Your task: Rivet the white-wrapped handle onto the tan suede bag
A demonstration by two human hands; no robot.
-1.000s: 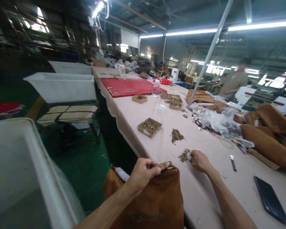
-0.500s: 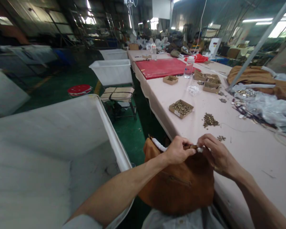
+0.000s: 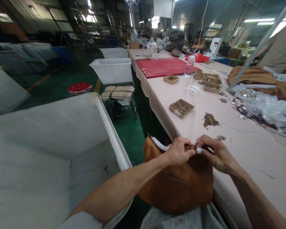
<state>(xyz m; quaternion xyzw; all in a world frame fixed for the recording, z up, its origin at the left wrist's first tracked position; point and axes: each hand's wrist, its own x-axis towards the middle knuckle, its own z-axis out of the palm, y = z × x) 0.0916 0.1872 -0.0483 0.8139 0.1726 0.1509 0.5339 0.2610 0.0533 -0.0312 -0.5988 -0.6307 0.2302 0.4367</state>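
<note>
A brown handbag (image 3: 178, 190) with a zip on its side rests on my lap against the table edge. My left hand (image 3: 181, 151) is closed on a brown strap at the bag's top. Close beside it, my right hand (image 3: 215, 154) pinches a white wrapping (image 3: 198, 150) at the end of that strap. A longer white-wrapped handle (image 3: 159, 143) curves up at the bag's left side. What lies under my right fingers is partly hidden.
On the pink-covered table (image 3: 238, 159) are a small box of brass studs (image 3: 181, 108), a loose stud pile (image 3: 210, 119) and a water bottle (image 3: 189, 66). A large white bin (image 3: 105, 127) stands at my left. A person (image 3: 276, 51) is at the far right.
My right thumb and fingers have shifted slightly around the white wrapping, which shows more now. My left hand keeps its hold. At the far right, a person has come further into view.
</note>
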